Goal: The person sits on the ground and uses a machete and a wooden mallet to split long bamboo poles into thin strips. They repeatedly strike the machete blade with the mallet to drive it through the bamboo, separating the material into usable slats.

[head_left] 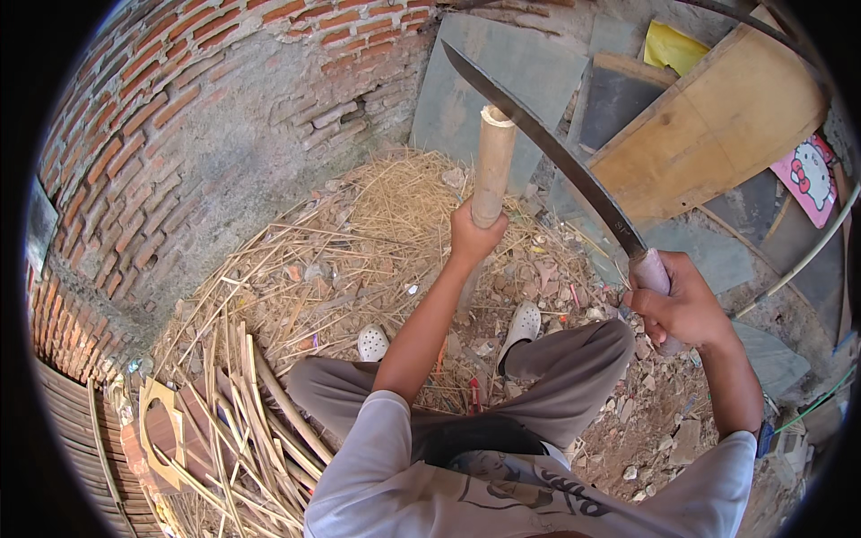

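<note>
Shirt (538, 493) nearest; right hand (677, 305) fingers wrapped round knife (578, 169), left hand (475, 235) fingers round bamboo (495, 166), its cut end above them.
Best bet: edge square to cut end, left fingers low. Contact unclear. Count: 1 knife, 1 held bamboo, 2 shoes (372, 343) below left fingers.

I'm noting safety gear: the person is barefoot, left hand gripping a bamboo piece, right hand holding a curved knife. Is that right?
Not barefoot: the head view shows white clogs. The left hand does grip a bamboo piece, the right hand a curved knife.
</note>
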Demonstrator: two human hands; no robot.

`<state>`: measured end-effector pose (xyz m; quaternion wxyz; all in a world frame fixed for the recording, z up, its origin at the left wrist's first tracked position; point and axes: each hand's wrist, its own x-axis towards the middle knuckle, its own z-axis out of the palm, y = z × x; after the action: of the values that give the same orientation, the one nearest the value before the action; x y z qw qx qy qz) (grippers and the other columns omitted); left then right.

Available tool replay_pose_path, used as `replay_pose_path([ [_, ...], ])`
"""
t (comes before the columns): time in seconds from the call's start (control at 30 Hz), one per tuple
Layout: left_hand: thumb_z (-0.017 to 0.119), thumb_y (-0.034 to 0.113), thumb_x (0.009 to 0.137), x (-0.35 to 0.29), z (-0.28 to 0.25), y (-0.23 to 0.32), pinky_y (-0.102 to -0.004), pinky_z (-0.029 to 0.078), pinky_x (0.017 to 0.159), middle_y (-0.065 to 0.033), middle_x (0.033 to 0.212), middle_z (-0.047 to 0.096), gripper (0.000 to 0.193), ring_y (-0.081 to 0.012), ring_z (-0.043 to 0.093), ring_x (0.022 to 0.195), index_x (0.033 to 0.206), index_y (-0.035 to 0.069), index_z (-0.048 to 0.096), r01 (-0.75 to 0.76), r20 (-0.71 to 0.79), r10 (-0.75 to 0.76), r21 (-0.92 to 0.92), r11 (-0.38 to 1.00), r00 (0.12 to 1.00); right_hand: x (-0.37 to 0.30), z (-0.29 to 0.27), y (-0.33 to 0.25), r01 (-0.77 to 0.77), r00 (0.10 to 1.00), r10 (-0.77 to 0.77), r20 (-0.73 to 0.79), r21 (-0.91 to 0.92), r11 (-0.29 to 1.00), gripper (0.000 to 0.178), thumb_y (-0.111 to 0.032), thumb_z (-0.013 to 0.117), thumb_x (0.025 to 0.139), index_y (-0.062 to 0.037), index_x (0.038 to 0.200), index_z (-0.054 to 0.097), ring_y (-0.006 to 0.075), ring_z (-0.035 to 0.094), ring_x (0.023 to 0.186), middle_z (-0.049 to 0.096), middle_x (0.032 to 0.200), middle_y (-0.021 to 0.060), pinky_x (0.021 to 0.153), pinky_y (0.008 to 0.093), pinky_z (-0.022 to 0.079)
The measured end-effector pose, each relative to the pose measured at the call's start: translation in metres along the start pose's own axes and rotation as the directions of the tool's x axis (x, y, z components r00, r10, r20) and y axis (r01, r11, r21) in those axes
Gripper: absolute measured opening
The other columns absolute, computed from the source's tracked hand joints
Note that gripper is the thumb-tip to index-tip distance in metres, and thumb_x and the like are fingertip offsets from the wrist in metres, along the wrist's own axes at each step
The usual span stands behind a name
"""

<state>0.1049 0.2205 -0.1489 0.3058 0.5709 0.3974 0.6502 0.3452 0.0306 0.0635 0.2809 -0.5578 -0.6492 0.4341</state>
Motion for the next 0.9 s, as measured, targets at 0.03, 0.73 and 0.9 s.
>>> replay_pose_path([
  [0.03, 0.071, 0.013, 0.075, -0.001, -0.002, -0.002, -0.0314, 0.053, 0.071, -0.0073, 0.081, 0.07, 0.021, -0.0139, 0.067, 0.075, 0.091, 0.001, 0.066, 0.008, 0.004, -0.008, 0.006, 1.0, 1.0, -0.003, 0.0, -0.003, 0.037, 0.999, -0.037, -0.035, -0.021, 0.999, 0.014, -0.004, 0.064, 0.085, -0.0024, 0.083, 0.051, 0.009, 0.05, 0.041, 0.05, 0.055, 0.0012, 0.039, 0.0274, 0.038],
  [0.73, 0.071, 0.013, 0.073, -0.01, -0.001, 0.0, -0.032, 0.053, 0.07, -0.0094, 0.08, 0.07, 0.024, -0.0145, 0.067, 0.074, 0.092, -0.001, 0.066, -0.038, 0.051, 0.037, 0.019, 0.999, 0.998, 0.008, 0.003, -0.013, -0.226, 0.969, 0.212, 0.125, 0.118, 0.967, 0.017, 0.005, 0.06, 0.078, -0.0023, 0.078, 0.045, 0.0119, 0.046, 0.039, 0.047, 0.056, 0.0034, 0.037, 0.0314, 0.036],
  [0.9, 0.071, 0.012, 0.072, -0.008, -0.014, -0.006, -0.0303, 0.051, 0.066, -0.0053, 0.076, 0.067, 0.018, -0.0122, 0.063, 0.07, 0.085, 0.0, 0.064, -0.028, 0.189, 0.044, -0.087, 0.996, 0.981, 0.012, 0.026, 0.012, -0.13, 0.987, 0.113, 0.112, 0.153, 0.98, 0.015, 0.004, 0.059, 0.08, -0.002, 0.08, 0.046, 0.012, 0.048, 0.04, 0.049, 0.058, 0.0039, 0.038, 0.0308, 0.037],
])
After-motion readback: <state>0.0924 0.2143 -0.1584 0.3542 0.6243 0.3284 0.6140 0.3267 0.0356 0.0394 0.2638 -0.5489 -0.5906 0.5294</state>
